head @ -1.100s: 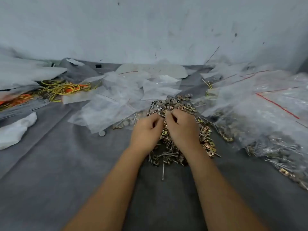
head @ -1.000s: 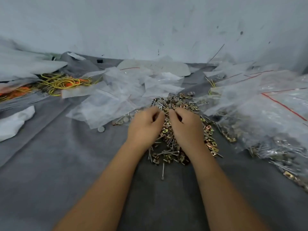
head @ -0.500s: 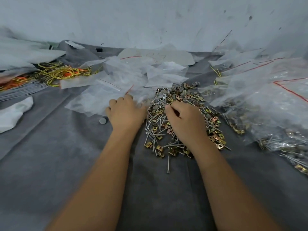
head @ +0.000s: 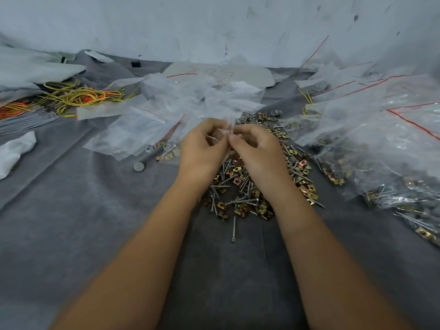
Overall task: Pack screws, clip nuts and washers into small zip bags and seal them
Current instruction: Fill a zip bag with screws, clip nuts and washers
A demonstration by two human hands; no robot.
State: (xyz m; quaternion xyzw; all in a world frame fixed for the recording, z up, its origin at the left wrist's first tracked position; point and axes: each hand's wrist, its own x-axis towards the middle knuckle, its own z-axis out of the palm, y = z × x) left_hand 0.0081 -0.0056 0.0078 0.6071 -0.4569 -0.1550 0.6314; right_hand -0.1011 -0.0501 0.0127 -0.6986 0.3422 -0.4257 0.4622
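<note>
Your left hand (head: pixel 202 148) and right hand (head: pixel 258 151) meet just above the far end of the pile of screws and clip nuts (head: pixel 252 186), fingers curled. Between them you pinch a small clear zip bag (head: pixel 226 129) by its top edge, each hand holding one side; the plastic is blurred there, so whether its mouth is parted or sealed is hard to tell. The pile lies on the grey cloth (head: pixel 83 222) that covers the bench, directly under your wrists, with one loose screw (head: pixel 234 228) lying apart at its near edge. A few grey washers (head: pixel 276 113) sit at the pile's far side, and a single round grey disc (head: pixel 139 167) rests on the cloth to the left of your left hand.

Empty zip bags (head: pixel 133 132) with red seal lines are heaped beyond and to the left of your hands. To your right, a spread of filled bags (head: pixel 392 182) holds screws and nuts. At far left lies a tangle of yellow and orange wire (head: pixel 78 97), near a crumpled white sheet (head: pixel 14 151). A pale, scuffed wall (head: pixel 214 27) stands behind everything.
</note>
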